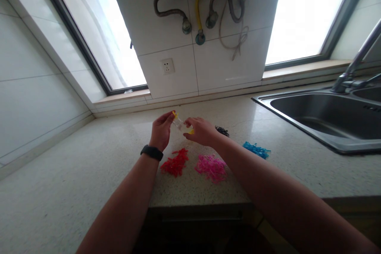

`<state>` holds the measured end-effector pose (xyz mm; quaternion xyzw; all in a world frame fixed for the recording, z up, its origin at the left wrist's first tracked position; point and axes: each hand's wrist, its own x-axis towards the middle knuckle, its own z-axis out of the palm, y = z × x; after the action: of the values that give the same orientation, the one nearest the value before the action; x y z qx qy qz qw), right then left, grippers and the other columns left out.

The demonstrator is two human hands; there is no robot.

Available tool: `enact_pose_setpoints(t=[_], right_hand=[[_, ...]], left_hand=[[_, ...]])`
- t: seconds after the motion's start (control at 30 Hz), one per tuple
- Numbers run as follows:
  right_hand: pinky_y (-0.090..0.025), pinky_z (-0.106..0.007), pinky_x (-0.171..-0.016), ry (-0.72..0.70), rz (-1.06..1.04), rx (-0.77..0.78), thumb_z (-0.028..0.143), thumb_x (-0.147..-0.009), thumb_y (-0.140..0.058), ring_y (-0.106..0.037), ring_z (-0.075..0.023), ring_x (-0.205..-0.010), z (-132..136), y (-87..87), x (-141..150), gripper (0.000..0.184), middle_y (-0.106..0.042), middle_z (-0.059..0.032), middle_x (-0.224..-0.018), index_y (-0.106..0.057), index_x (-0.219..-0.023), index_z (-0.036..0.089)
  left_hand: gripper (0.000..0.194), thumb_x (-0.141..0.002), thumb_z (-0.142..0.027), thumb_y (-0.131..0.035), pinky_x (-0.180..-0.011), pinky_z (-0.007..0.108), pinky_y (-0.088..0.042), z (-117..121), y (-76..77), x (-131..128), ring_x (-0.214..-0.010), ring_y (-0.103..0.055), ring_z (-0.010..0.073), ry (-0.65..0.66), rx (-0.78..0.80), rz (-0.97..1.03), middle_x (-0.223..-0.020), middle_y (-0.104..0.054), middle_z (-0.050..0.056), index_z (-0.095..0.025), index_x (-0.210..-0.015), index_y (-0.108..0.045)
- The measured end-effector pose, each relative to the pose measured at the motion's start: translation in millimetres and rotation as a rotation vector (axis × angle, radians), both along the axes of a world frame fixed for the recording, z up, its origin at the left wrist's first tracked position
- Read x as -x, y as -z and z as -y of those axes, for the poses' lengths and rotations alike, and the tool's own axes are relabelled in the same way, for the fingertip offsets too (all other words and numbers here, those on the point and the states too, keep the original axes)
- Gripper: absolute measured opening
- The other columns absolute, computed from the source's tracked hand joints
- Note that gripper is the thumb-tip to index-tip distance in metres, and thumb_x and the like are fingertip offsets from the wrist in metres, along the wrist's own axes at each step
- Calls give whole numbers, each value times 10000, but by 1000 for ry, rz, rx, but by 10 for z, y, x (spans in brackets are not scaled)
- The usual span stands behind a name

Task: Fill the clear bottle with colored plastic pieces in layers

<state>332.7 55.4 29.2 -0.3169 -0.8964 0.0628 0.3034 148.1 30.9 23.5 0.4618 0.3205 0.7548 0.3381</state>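
My left hand [162, 127], with a dark band on its wrist, pinches the upper end of a small clear plastic container [179, 124] with yellow at that end. Whether it is a bag or a tube I cannot tell. At its lower end is my right hand [201, 130], thumb and fingers apart. Something yellow [191, 131] shows in the gap between them, partly hidden by the hand. Nearer me lie a red heap [175, 162] and a pink heap [211, 168] of thin small bands. Black bands [222, 130] and blue bands [256, 150] lie to the right, partly behind my right arm.
The speckled pale counter [89, 166] runs back to a tiled wall with a socket [167, 66] and hoses with valves. A steel sink [297, 127] with a faucet [354, 67] is set into it on the right. Windows stand on both sides.
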Motion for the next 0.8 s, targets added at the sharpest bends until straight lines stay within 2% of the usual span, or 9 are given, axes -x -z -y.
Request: enact_pose_setpoints(t=[0.4, 0.8], right_hand=[[-409, -320, -800, 28, 3, 4, 387, -781, -688, -605, -227, -951, -10, 0, -24, 361, -686, -54, -1026, -590, -1073, 200], [-409, -317, -798, 56, -6, 16, 391, -780, -684, -608, -228, -946, -36, 16, -37, 382, -687, -61, -1032, -588, -1096, 199]], left_hand=[[291, -708, -262, -819, -915, 338, -480, 48, -13, 13, -894, -664, 155, -22, 25, -161, -991, -748, 57, -206, -989, -768], [382, -779, -299, -760, -1016, 425, -468, 117, -55, 0, -1047, -671, 204, -34, 4, -311, -1104, -730, 97, -192, -1141, -697]])
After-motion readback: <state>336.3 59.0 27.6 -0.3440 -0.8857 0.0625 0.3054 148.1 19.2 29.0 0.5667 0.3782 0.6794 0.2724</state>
